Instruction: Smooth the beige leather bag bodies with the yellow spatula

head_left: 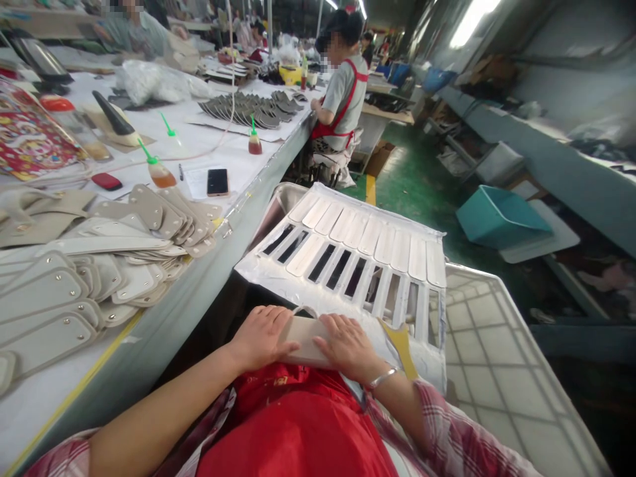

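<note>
Between my two hands, close to my red apron, is a beige leather-like piece. My left hand grips its left end, with the thumb lying along the near face and the fingers over the far edge. Its right end is under my right hand, fingers curled over the top. A thin pale strip arches up behind the piece. Just beyond my hands lies a white slotted frame; pale rounded strips fill its far row, and dark gaps show in the near row. A yellow flat piece rests beside my right wrist.
Stacked beige leather pieces with rivets cover the near end of the left table. Farther along are a phone, glue bottles and grey cut pieces. A white crate stands right; a co-worker sits ahead.
</note>
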`<state>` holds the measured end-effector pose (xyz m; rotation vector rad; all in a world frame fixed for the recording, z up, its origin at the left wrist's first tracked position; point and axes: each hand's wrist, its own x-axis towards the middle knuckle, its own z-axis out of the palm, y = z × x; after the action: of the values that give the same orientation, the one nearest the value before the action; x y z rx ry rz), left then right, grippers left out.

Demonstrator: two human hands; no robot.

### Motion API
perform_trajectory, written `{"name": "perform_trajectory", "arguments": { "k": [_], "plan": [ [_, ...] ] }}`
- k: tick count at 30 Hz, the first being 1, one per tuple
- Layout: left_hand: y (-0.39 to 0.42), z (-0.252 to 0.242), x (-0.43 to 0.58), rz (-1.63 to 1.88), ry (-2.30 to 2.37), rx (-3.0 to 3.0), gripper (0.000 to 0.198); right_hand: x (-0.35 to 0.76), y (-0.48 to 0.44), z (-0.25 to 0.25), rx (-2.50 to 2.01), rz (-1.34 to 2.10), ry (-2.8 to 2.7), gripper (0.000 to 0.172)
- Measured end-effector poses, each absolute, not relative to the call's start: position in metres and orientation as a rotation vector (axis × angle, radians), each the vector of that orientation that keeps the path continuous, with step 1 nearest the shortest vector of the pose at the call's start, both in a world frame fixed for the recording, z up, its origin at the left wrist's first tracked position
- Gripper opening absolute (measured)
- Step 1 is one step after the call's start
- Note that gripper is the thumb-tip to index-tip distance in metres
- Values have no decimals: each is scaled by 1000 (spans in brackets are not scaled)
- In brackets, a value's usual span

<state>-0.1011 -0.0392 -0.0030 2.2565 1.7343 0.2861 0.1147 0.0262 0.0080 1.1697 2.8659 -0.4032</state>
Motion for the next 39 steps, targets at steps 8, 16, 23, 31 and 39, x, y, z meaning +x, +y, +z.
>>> {"name": "perform_trajectory", "arguments": {
  "k": [8, 16, 23, 31, 39],
  "plan": [
    [-41, 4, -95, 192, 1852, 2252, 42, 110, 22, 17, 1191, -323, 2771, 45],
    [-15, 9, -74, 316, 1932, 2124, 34, 85, 33, 13, 1460, -240, 2757, 50],
    [-16, 2, -64, 361, 1929, 1940, 30, 86, 22, 6, 1498, -162, 2802, 39],
    [-4, 31, -93, 1052, 1974, 1669, 40, 35, 32, 15, 1456, -74, 3266, 28],
    [-22, 46, -111, 1583, 1761, 1317, 36, -4, 24, -30, 1345, -20, 3256, 38]
  ]
}}
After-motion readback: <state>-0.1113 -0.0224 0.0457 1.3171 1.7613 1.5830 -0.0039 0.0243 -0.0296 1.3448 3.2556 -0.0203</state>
